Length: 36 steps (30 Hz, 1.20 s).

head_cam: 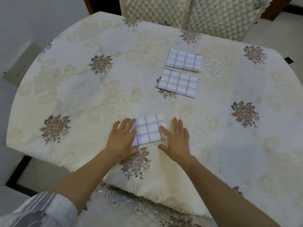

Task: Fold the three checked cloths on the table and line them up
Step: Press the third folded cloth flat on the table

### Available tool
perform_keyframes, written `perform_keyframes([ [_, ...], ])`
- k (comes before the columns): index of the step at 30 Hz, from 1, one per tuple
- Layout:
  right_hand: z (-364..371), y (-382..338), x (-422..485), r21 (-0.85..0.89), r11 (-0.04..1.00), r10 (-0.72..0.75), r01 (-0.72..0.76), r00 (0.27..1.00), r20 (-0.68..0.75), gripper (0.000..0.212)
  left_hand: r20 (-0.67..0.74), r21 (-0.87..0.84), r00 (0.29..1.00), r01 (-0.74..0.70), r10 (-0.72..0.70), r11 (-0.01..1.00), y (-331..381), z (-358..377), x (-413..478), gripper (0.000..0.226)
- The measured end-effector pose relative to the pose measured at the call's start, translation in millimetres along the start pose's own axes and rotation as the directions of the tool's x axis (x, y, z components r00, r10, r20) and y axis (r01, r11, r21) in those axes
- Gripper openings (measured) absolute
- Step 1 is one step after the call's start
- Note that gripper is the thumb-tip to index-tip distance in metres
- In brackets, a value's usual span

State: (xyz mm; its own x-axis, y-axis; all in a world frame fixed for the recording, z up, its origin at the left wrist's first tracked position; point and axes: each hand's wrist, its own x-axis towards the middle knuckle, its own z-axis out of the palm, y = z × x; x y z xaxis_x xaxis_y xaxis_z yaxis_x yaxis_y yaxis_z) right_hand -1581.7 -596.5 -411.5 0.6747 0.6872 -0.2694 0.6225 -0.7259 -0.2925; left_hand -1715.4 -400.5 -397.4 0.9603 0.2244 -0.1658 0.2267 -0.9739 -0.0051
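So, biggest thing first: a cream embroidered tablecloth (82, 95) with brown flower bunches covers the whole rounded table, and its near edge is bunched up in a thick fold towards the person. Behind the table are two cream quilted chair backs (213, 17), side by side.

All three checked cloths are lying folded on the tablecloth, white fabric rectangles with blue-grey grid lines. The far cloth (183, 60) and the middle cloth (177, 83) sit right of centre, one just in front of the other with a thin gap between them, both angled a bit the same way. The near cloth (149, 130) is well apart from those two, closer to the person and further left.

The left hand (122, 140) lies flat with fingers spread over the near cloth's left edge. The right hand (176, 140) is flat too, fingers straight, with the forefinger touching the cloth's right edge and the rest on the tablecloth. Neither hand grips anything. A grey striped sleeve (41, 208) shows bottom left.
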Motion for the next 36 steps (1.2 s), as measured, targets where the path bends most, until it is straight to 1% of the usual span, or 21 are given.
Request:
perform_keyframes([
  [4,-4,-2,5,-0.047,0.999,0.001,-0.001,1.000,-0.009,0.078,0.021,0.088,0.998,-0.061,0.060,0.994,8,-6,8,0.049],
  [7,-6,-4,6,-0.047,0.999,0.017,-0.018,1.000,-0.013,0.078,0.061,0.175,0.994,-0.102,0.093,0.979,15,-9,11,0.037],
  [9,-5,-6,5,-0.036,0.999,0.027,-0.028,1.000,-0.012,0.078,0.081,0.234,0.992,-0.110,0.094,0.966,18,-8,11,0.033],
  [11,-5,-7,5,-0.029,0.999,0.029,-0.030,0.999,-0.013,0.078,0.076,0.240,0.995,-0.088,0.071,0.967,17,-8,11,0.033],
  [15,-5,-7,5,-0.017,1.000,0.016,-0.016,1.000,-0.026,0.078,-0.006,0.151,0.999,-0.048,0.050,0.987,10,-6,11,0.039],
  [17,-3,-6,4,-0.015,1.000,0.003,-0.004,0.999,-0.033,0.077,-0.059,0.085,0.998,-0.022,0.027,0.996,6,-4,11,0.034],
  [19,-1,-7,5,-0.001,1.000,-0.019,0.019,0.998,-0.061,0.074,-0.112,-0.039,0.993,0.028,-0.032,0.999,1,-3,12,0.022],
  [20,-1,-7,5,0.011,0.999,-0.035,0.036,0.996,-0.085,0.070,-0.134,-0.118,0.988,0.057,-0.073,0.991,0,-4,13,0.017],
  [22,0,-11,8,0.037,0.996,-0.076,0.083,0.986,-0.151,0.061,-0.143,-0.255,0.980,0.096,-0.136,0.962,-5,-8,16,0.017],
  [24,0,-14,12,0.050,0.990,-0.120,0.135,0.965,-0.232,0.053,-0.139,-0.348,0.979,0.094,-0.150,0.933,-9,-14,18,0.018],
  [26,-2,-17,17,0.061,0.983,-0.143,0.170,0.939,-0.314,0.044,-0.136,-0.404,0.980,0.078,-0.144,0.911,-12,-17,19,0.020],
  [29,-6,-19,22,0.070,0.974,-0.163,0.215,0.883,-0.440,0.019,-0.157,-0.444,0.978,0.056,-0.139,0.894,-14,-22,19,0.026],
  [30,-7,-18,24,0.075,0.972,-0.161,0.221,0.868,-0.469,0.014,-0.178,-0.435,0.977,0.032,-0.121,0.900,-15,-24,18,0.028],
  [33,-11,-16,24,0.114,0.972,-0.122,0.206,0.855,-0.504,0.010,-0.242,-0.347,0.970,-0.064,-0.024,0.936,-16,-30,18,0.036],
  [34,-13,-15,23,0.135,0.971,-0.101,0.196,0.853,-0.512,0.010,-0.282,-0.324,0.959,-0.089,-0.006,0.942,-16,-32,18,0.031],
  [36,-19,-13,21,0.186,0.965,-0.061,0.183,0.851,-0.522,0.012,-0.386,-0.296,0.922,-0.116,-0.008,0.948,-16,-36,21,0.012],
])
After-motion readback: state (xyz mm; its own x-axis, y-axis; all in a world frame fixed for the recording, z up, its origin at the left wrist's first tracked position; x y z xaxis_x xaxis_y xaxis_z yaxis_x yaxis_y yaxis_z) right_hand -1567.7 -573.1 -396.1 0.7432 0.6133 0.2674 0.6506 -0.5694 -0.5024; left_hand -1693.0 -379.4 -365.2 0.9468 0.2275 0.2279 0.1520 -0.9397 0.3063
